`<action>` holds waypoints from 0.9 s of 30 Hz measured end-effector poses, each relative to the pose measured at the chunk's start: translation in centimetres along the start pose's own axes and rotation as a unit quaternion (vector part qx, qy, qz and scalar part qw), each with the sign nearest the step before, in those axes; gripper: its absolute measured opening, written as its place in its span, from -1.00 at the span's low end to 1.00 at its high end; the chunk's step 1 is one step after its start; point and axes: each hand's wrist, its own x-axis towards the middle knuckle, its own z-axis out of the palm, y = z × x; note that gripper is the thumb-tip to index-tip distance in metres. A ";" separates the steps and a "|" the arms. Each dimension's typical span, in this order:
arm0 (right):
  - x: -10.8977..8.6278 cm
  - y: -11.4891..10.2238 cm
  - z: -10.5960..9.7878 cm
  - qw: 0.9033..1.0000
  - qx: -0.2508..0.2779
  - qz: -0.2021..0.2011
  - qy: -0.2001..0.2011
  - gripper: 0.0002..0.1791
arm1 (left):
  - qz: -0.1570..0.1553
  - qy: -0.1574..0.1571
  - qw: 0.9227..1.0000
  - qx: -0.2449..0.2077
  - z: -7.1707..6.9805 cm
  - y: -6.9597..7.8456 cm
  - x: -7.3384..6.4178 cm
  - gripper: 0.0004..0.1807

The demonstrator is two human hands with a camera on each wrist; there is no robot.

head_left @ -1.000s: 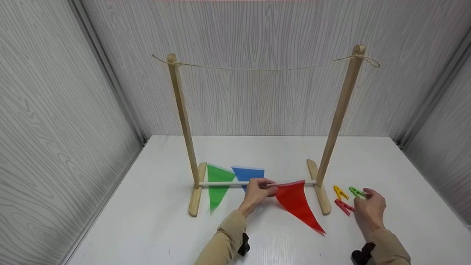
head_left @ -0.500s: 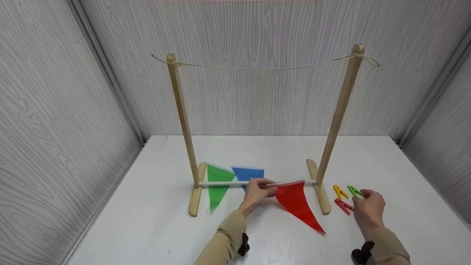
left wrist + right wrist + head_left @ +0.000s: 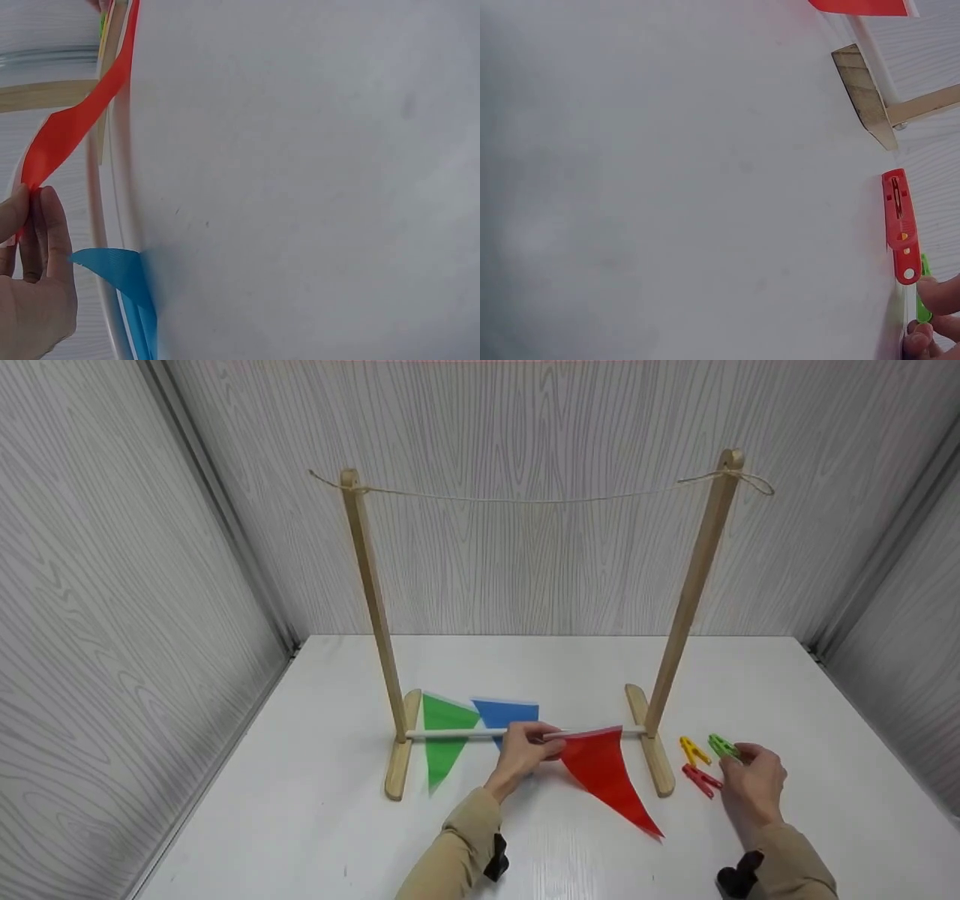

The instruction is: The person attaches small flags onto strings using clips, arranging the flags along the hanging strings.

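My left hand [image 3: 523, 751] pinches a red triangular pennant [image 3: 604, 769] by one corner of its white top edge, and its tip trails down to the right. The left wrist view shows thumb and fingers on that corner of the red cloth. At the right, my right hand [image 3: 756, 781] grips a green clothespin [image 3: 723, 746] between thumb and fingers; the fingers partly hide it. Beside that hand lie a red clothespin [image 3: 702, 781] and a yellow clothespin [image 3: 694, 751]. A blue pennant [image 3: 507, 712], partly behind my left hand, and a green pennant [image 3: 448, 739] lie under the stand's white rod.
Two wooden posts [image 3: 373, 607] stand on wooden feet [image 3: 658, 765], joined low down by a white rod [image 3: 442, 733]. A string [image 3: 525, 501] is tied between the post tops and sags slightly. Pale wood-grain panels enclose the white table [image 3: 315, 825] at back and sides.
The green clothespin has turned slightly and its handle ends look squeezed closer in my right hand. My left hand and the red pennant have stayed in place.
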 end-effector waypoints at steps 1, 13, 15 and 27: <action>0.0 0.0 0.0 1.000 0.006 0.002 0.000 -0.44 | 0.002 -0.001 1.000 0.002 0.0 0.0 0.0 -0.78; 0.1 0.1 0.2 0.997 0.072 0.009 0.024 -0.45 | 0.003 -0.012 1.000 0.005 -0.1 0.4 0.0 -0.77; 0.0 0.0 0.2 0.995 0.088 -0.006 0.043 -0.47 | 0.007 -0.013 1.000 -0.006 -0.1 0.5 -0.1 -0.78; 0.2 -2.2 -0.2 0.962 0.270 0.003 0.029 -0.45 | 0.024 -0.004 0.999 -0.038 -0.3 1.8 -0.4 -0.79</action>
